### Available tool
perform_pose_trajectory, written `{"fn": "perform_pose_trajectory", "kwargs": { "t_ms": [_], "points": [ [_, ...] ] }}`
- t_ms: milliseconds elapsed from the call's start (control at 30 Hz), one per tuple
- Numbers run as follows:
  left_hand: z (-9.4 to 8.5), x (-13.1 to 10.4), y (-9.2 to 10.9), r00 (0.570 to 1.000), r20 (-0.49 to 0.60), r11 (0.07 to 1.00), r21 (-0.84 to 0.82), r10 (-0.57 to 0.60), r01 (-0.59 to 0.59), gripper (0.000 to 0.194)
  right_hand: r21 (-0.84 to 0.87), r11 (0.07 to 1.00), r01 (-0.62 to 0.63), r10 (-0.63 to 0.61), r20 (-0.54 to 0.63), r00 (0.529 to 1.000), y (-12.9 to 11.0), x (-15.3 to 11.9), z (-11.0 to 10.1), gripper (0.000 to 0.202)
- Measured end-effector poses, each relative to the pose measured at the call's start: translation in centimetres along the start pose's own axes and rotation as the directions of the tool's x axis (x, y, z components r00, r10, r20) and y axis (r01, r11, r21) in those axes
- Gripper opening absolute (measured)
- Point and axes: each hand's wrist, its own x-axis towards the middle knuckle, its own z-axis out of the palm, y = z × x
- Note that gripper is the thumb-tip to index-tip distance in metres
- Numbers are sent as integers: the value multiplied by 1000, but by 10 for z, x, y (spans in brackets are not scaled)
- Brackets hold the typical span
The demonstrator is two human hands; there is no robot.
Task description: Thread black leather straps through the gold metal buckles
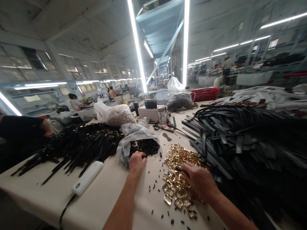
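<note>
My left hand (137, 160) reaches to the mouth of a clear plastic bag (123, 151). Its fingers are curled together against a heap of small black loops (146, 146), and I cannot make out what is between the fingertips. A black strap (178, 168) is pinched in my right hand (200, 179), with a short end showing past the thumb and index finger. That hand is above a pile of shiny gold buckles (177, 185). Loose black loops (154, 185) lie scattered on the pale table (115, 198) between the hands.
Black straps (223, 134) are heaped high at the right, and straps with gold buckles (88, 140) at the left. A white corded device (87, 178) lies at front left. Behind are a glass mug (161, 115), filled bags (178, 99) and a red basket (205, 94). A person's arm (45, 126) shows at far left.
</note>
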Motion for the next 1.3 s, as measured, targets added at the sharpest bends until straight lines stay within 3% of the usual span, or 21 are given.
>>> {"fn": "perform_pose_trajectory", "kwargs": {
  "t_ms": [233, 433, 633, 867, 1300],
  "points": [
    [2, 0, 5, 1000, -27, 988, 152, -7, 11, 16, 28, 1000, -5, 5, -1, 1000, -5, 0, -3, 13],
    [4, -2, 9, 998, 11, 982, 178, 60, -61, 18, 54, 998, -18, 18, 9, 1000, -8, 0, -4, 11],
    [5, 1, 5, 999, 33, 978, 207, 30, -36, 11, 74, 997, -22, 22, 6, 1000, -8, 0, -4, 11],
    [0, 2, 0, 996, 62, 982, 185, -58, 46, 15, 69, 997, -19, 18, 13, 1000, -7, -1, -1, 12],
    [-5, -5, 10, 995, 101, 996, 84, -23, 15, 16, 69, 997, -16, 14, 23, 1000, -11, 0, -6, 11]
  ]
}}
